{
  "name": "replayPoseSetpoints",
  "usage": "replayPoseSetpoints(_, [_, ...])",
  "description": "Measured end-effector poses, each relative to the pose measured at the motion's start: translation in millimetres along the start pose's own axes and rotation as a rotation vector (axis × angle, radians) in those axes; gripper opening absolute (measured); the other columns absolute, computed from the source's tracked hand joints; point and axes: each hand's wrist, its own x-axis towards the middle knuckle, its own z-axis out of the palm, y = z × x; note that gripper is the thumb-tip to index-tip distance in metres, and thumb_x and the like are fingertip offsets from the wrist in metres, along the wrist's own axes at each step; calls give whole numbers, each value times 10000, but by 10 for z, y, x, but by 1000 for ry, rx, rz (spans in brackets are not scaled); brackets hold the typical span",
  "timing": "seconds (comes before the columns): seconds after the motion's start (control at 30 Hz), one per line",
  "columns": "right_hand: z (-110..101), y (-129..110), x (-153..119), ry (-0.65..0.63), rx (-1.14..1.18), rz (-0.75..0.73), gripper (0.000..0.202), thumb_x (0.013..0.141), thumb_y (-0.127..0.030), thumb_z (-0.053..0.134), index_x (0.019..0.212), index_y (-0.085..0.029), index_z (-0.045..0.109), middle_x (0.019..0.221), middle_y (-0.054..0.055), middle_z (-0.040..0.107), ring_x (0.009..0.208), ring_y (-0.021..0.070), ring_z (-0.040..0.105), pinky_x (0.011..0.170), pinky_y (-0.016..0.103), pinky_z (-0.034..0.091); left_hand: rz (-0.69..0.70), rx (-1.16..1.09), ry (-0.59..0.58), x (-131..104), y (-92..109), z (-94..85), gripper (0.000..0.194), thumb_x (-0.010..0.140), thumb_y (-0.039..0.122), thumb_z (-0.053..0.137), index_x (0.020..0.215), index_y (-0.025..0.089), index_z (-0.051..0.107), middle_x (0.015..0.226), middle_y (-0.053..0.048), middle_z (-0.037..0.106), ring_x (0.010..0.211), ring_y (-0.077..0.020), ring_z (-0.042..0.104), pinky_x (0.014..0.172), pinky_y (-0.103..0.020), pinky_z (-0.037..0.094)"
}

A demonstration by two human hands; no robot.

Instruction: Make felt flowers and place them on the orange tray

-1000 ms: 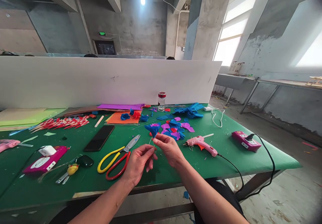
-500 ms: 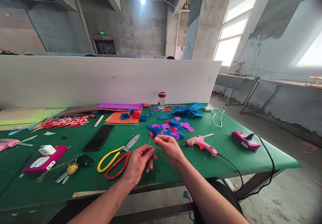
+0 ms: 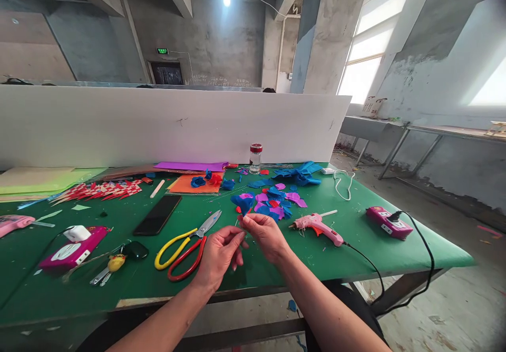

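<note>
Between my right hand's thumb and fingers is the base of a small blue crepe-paper flower, its cupped petals pointing up and away from me. My left hand is closed in a pinch just below and left of it; what its fingertips hold is too small to make out. Scissors with one yellow and one red handle lie left of my left hand, blades partly apart. Behind the flower, blue and purple paper petals are scattered in a loose pile. A pink glue gun lies to the right.
On the green table lie a phone, keys with a nail clipper, and two magenta power strips, one left and one right. A red-lidded jar stands near the white partition. The glue gun's cord drops over the front edge.
The whole view has shifted slightly, so everything sits a little further right. Both hands keep nearly the same pose at the flower's base.
</note>
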Motion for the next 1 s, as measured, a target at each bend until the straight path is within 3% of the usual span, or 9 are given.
replayPoseSetpoints(0.13, [2, 33, -2, 18, 81, 41, 284, 583, -393, 864, 671, -167, 717, 765, 35, 696, 688, 136, 577, 597, 245, 408, 4, 79, -20, -21, -13, 3, 305, 761, 472, 668, 782, 171, 624, 661, -3, 676, 351, -89, 525, 296, -177, 343])
replayPoseSetpoints(0.27, [-21, 9, 1, 14, 162, 90, 304, 564, -391, 882, 687, -166, 718, 735, 11, 686, 672, 111, 577, 684, 250, 441, 22, 173, -62, 17, 83, -94, 295, 770, 472, 657, 792, 179, 656, 681, -17, 691, 368, -94, 536, 306, -177, 298])
replayPoseSetpoints(0.43, [-26, -32, -42, -154, 254, 182, 254, 613, -342, 873, 676, -158, 710, 688, -10, 640, 654, 97, 560, 843, 304, 446, 237, 170, 144, 143, 321, -326, 236, 697, 393, 751, 779, 179, 698, 640, 3, 632, 501, -92, 499, 438, -186, 373])
replayPoseSetpoints(0.6, [41, -11, -128, -311, 250, 235, 260, 633, -363, 859, 619, -171, 685, 635, -14, 585, 650, 125, 549, 876, 365, 440, 388, 95, 159, 111, 437, -418, 161, 725, 344, 738, 789, 200, 702, 697, 8, 598, 590, -112, 486, 540, -214, 398])
replayPoseSetpoints(0.73, [71, 38, -130, -295, 241, 220, 261, 632, -378, 857, 623, -183, 683, 641, -13, 580, 665, 135, 546, 890, 376, 437, 568, 238, 187, -2, 457, -382, 86, 770, 316, 696, 757, 233, 712, 735, -6, 618, 665, -150, 527, 619, -245, 422])
replayPoseSetpoints(0.87, [69, 88, -93, -233, 239, 189, 253, 629, -369, 859, 634, -187, 682, 658, -10, 591, 647, 127, 529, 886, 363, 431, 552, 393, 237, -35, 452, -326, 97, 746, 331, 720, 779, 240, 728, 682, 7, 585, 590, -134, 485, 588, -236, 409])
replayPoseSetpoints(1.0, [67, 103, -89, -246, 195, 164, 240, 659, -370, 840, 651, -180, 694, 661, 2, 606, 654, 130, 532, 840, 330, 426, 477, 402, 246, -5, 416, -309, 146, 718, 356, 744, 794, 232, 731, 628, 24, 537, 566, -126, 468, 572, -225, 404])
